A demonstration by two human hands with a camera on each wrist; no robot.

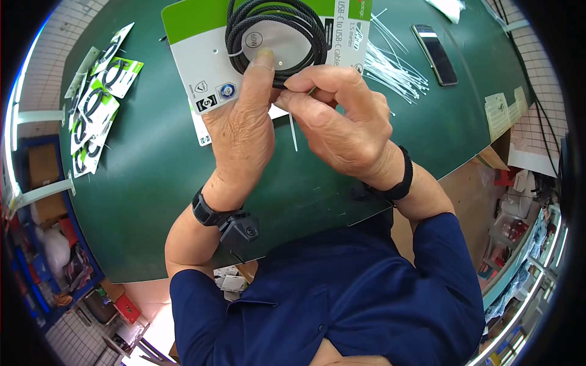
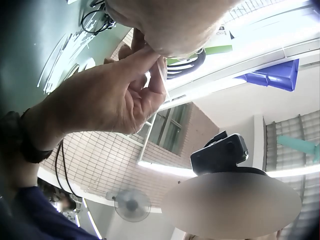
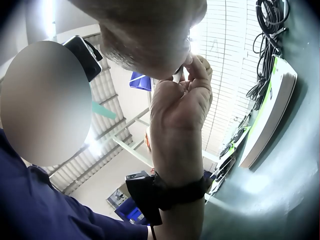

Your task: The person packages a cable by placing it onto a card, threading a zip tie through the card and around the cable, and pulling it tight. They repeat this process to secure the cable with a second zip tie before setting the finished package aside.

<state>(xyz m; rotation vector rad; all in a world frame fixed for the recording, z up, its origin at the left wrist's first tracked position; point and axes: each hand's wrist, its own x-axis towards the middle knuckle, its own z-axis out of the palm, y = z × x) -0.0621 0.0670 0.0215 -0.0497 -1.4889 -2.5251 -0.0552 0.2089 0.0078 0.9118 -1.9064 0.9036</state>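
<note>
A coiled black braided cable (image 1: 278,24) lies against a green and white card (image 1: 189,61), a white tie looped round the coil at its left side. The left hand (image 1: 247,122) grips the card's lower edge, its thumb pressed on the front beside the coil. At the coil's bottom the right hand (image 1: 351,119) pinches with thumb and index finger; what is between those fingertips is hidden. A white tie end (image 1: 293,133) hangs below the hands. In the left wrist view the right hand (image 2: 105,95) has its fingers bent at a thin white strip.
Several carded cables (image 1: 97,110) lie at the table's left. Loose white cable ties (image 1: 390,70) are spread right of the card, beside a phone (image 1: 434,55). Another card (image 1: 201,131) lies under the held one. Paper pieces (image 1: 505,111) sit at the right edge of the green table (image 1: 134,213).
</note>
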